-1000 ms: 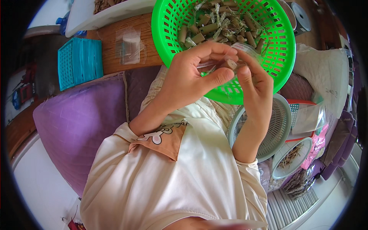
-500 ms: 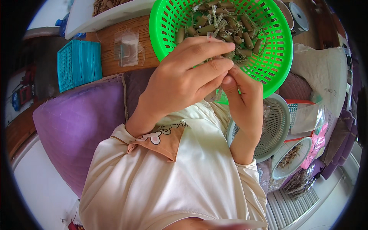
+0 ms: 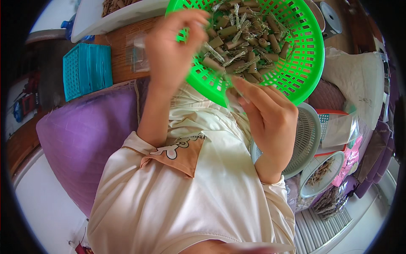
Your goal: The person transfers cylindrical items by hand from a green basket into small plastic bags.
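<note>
Over the left rim of a green plastic basket (image 3: 314, 80), my left hand (image 3: 174, 48) is smeared by motion; its fingers bend toward the basket, and whether they hold anything is unclear. Below the near rim, my right hand (image 3: 272, 111) pinches a small clear plastic bag (image 3: 231, 95) between thumb and fingers. Something brownish shows inside the bag, too blurred to name. Many short olive-brown tubes (image 3: 228, 32) lie in the basket, mixed with bundles of thin pale-green strands (image 3: 243, 26).
Clear plastic sheets or bags (image 3: 139, 55) lie on the wooden table, left of the basket. Farther left stands a teal plastic basket (image 3: 86, 70). On my right are a grey colander (image 3: 311, 139), a bowl of brown sticks (image 3: 323, 171) and a white sack (image 3: 355, 80).
My hands were together over the basket's near side. The left has swung away to the left and up; the right has dropped slightly toward me, still pinching the clear bag.
</note>
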Demonstrator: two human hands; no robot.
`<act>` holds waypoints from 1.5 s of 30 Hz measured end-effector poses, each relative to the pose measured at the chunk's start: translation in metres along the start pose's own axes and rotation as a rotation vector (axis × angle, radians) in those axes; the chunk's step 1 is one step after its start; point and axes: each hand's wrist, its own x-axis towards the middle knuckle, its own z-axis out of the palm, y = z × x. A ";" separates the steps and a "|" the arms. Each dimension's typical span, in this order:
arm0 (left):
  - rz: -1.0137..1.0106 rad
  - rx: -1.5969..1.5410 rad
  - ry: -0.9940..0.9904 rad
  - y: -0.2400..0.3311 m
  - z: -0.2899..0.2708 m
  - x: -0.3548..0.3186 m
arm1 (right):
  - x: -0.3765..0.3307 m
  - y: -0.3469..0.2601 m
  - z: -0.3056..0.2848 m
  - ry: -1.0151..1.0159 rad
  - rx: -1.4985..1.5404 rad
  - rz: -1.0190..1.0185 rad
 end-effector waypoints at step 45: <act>-0.190 0.011 -0.211 0.008 -0.049 0.009 | -0.075 0.052 -0.060 0.225 0.695 0.494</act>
